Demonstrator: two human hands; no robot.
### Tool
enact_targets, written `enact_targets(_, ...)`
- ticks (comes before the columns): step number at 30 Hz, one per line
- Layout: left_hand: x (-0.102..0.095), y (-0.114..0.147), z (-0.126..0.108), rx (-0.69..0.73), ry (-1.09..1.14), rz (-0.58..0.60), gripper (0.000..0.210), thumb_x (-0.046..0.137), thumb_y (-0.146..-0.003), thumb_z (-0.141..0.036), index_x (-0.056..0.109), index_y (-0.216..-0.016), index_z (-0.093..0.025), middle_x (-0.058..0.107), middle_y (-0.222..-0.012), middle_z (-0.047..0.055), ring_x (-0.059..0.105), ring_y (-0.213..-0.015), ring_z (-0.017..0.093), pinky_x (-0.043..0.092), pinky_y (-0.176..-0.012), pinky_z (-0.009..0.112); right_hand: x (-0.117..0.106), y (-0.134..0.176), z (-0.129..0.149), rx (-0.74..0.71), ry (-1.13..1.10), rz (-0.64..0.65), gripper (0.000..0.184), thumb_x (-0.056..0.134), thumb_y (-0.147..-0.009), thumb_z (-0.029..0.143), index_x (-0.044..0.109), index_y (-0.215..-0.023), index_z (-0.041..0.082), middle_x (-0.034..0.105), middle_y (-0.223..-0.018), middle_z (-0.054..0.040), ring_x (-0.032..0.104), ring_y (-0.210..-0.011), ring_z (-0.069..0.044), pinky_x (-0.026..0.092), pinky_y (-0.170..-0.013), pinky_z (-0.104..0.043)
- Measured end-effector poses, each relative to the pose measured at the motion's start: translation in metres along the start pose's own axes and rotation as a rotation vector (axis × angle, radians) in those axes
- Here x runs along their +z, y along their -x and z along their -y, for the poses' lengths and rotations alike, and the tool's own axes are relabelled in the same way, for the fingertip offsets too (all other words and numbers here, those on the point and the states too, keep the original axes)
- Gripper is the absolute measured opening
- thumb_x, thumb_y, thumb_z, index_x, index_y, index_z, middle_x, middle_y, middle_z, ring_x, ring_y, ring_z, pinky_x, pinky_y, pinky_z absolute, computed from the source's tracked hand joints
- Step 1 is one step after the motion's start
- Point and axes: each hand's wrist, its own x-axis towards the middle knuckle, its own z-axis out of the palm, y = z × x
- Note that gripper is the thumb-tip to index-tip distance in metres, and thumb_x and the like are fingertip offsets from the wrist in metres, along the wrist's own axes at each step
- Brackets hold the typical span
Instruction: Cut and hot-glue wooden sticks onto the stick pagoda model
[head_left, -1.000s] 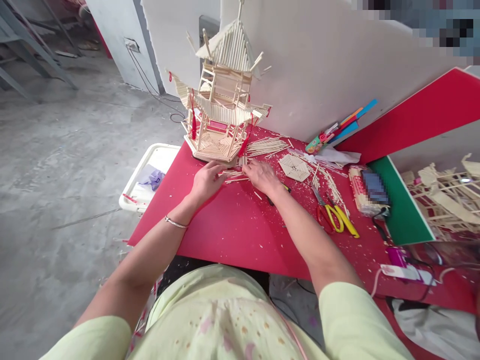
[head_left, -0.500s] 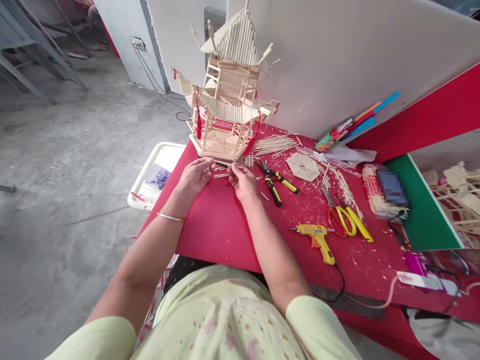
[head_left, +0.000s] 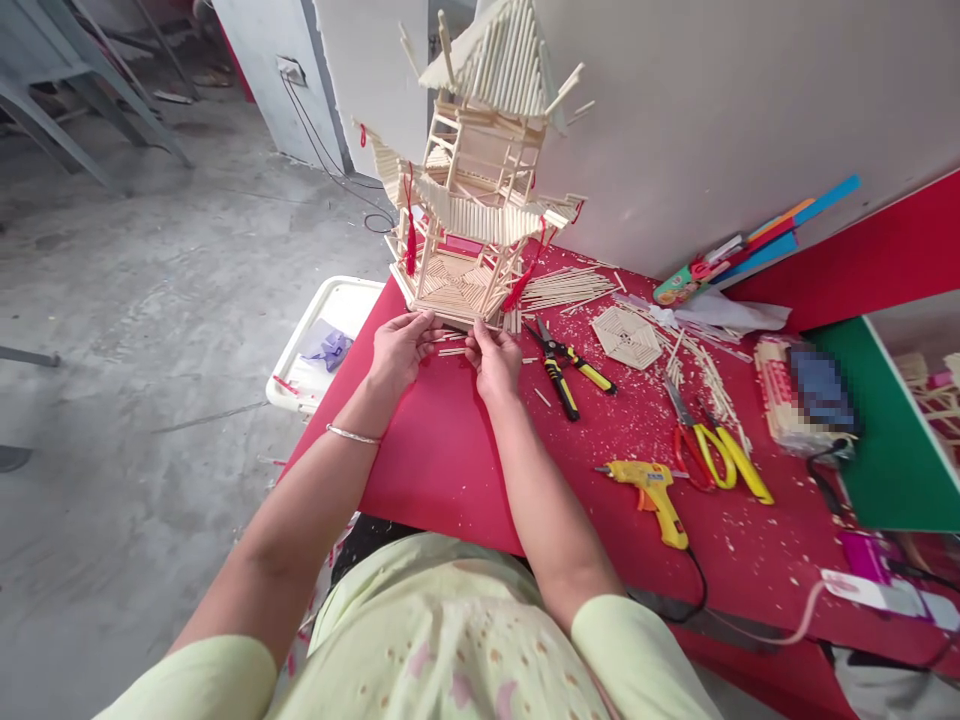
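A pagoda model (head_left: pixel 480 215) made of pale wooden sticks stands at the far left part of the red table (head_left: pixel 442 450). Red tassels (head_left: pixel 410 235) hang from its lower roof. At the front edge of its base, my left hand (head_left: pixel 403 348) pinches with thumb and fingers together. Just to the right, the curled fingers of my right hand (head_left: pixel 496 360) close on the same edge, thumb on top. The fingers hide the exact contact. A few short sticks (head_left: pixel 452 351) lie between the hands.
Right of my hands lie black-yellow pliers (head_left: pixel 559 370), a hexagonal stick panel (head_left: pixel 626 337), loose sticks (head_left: pixel 566 288), scissors (head_left: pixel 697 440) and a corded yellow glue gun (head_left: pixel 649 490). A white tray (head_left: pixel 281 385) sits left of the table. A wall rises behind the model.
The view has swung a little, so the whole scene sits further right. My hands stay at the model's base edge, and the right fingers look slightly more curled.
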Motion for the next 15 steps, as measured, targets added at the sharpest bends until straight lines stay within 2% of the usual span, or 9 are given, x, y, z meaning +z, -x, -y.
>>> enact_targets(7,0.0036,-0.0028,-0.0002,-0.011,-0.008,0.0,0.025,0.089,-0.077,-0.026,0.069,-0.085,-0.012,0.074,-0.076,0.004,0.069,-0.058,0.01,0.049,-0.046,0.016,-0.0034,-0.0031,0.0017,-0.035,0.012,0.051,0.039,0.093,-0.071,0.046,0.067,-0.085,0.019,0.072,-0.073,0.0053,0.063,-0.057,-0.006,0.054,-0.051,-0.016)
enact_targets(15,0.0062,-0.002,-0.0019,-0.018,-0.013,-0.016,0.024,0.086,-0.081,-0.027,0.069,-0.084,-0.011,0.073,-0.076,0.005,0.067,-0.056,0.009,0.048,-0.045,0.016,-0.0025,-0.0066,0.0013,-0.065,0.045,0.009,0.036,0.09,-0.074,0.046,0.067,-0.084,0.019,0.071,-0.069,0.0058,0.061,-0.054,-0.006,0.051,-0.048,-0.016)
